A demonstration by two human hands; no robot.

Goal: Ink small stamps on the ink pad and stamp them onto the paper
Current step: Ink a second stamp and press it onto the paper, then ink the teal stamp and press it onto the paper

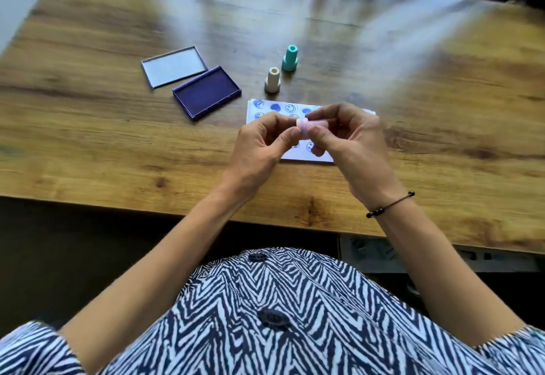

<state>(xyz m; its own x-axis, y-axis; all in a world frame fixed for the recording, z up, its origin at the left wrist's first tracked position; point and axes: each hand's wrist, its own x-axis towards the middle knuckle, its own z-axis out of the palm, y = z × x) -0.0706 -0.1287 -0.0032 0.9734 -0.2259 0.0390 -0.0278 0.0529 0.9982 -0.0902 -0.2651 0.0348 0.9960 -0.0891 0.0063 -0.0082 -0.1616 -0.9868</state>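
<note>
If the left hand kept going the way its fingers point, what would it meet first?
Almost at once, the small pink stamp pinched between the left hand and the right hand; probably the right hand's fingers behind it.

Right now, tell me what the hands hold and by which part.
Both hands share one pink stamp above the paper. The left hand pinches its wider end; the right hand wraps the rest.

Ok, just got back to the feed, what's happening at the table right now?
A person holds a small pink stamp between the left hand and right hand, above the paper, which already carries blue smileys and hearts. The ink pad lies open, its lid beside it. A cream stamp and a teal stamp stand upright nearby.
</note>
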